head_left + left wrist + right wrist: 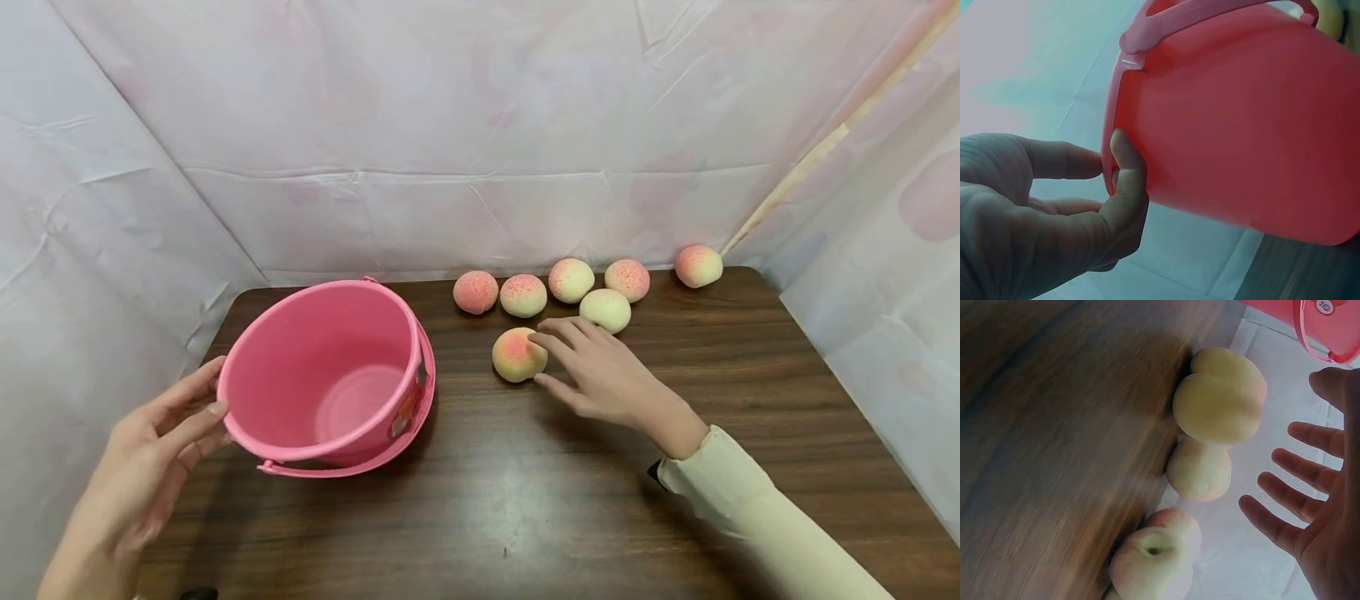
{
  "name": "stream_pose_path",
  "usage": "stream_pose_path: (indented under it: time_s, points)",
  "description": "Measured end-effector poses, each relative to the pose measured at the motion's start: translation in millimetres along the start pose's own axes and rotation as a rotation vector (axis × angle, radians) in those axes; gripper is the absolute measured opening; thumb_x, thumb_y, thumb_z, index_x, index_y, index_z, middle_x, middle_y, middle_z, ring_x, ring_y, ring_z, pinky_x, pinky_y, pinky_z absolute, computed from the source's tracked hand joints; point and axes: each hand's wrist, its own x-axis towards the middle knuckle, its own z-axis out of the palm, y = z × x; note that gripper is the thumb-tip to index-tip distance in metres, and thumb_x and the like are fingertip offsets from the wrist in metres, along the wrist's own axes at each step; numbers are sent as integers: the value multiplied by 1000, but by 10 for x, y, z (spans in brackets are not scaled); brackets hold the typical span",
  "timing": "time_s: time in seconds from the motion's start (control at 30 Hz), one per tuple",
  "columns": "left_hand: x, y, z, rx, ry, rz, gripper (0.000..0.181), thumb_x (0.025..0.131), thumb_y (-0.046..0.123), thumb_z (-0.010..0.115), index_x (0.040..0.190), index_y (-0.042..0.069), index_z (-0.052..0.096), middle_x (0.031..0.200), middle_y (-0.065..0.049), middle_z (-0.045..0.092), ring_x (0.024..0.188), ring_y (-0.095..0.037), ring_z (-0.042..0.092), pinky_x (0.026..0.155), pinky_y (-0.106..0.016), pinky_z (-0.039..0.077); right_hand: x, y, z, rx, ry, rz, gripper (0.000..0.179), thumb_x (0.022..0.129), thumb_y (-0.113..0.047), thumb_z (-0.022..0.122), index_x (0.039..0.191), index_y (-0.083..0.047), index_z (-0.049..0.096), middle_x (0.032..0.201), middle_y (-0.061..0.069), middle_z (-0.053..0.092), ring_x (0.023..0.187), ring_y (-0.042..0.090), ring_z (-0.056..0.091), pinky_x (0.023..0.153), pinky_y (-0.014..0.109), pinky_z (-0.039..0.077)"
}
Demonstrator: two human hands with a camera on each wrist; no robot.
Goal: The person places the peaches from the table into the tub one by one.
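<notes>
A pink bucket (300, 350) stands at the left of the table, its mouth tipped toward me and its handle hanging down around the side. My left hand (146, 458) pinches its left rim; in the left wrist view the thumb and fingers (1125, 187) lie on either side of that edge. Right of the bucket sits a yellow peach (516, 360) with a pink blush. My right hand (600, 371) reaches beside this peach, fingers spread and fingertips right at its side. In the right wrist view the fingers (1297, 469) are extended, with nothing held.
Several more peaches lie behind, among them a pink one (476, 292), a pale one (606, 312) near my right knuckles and one at the far right (699, 266). The dark wooden table (480, 500) meets a pale curtain (450, 125) at the back and sides.
</notes>
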Motion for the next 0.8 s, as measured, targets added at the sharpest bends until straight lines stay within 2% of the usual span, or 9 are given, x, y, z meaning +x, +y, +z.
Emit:
stream_pose_path:
  time_s: [0.33,0.63,0.8]
  points:
    - [-110,-3,94,60,-16,-43,57,103,-16,41,156,7,48,152,-1,59,116,-16,73,91,-33,64,221,13,211,46,-39,0,55,101,-45,63,147,-15,56,147,10,55,130,32,54,103,51,53]
    - [-196,-2,178,155,-21,-91,58,106,-12,43,161,5,38,156,-1,54,118,-15,72,91,-31,63,375,-3,355,64,-94,28,60,101,-52,61,148,-16,55,150,11,52,138,31,49,101,54,55]
    - [-227,-3,226,181,-37,-85,58,105,-12,42,161,2,34,160,-2,49,121,-16,71,94,-32,62,436,8,428,50,-105,20,61,101,-56,59,145,-15,58,148,10,53,136,32,50,96,54,57]
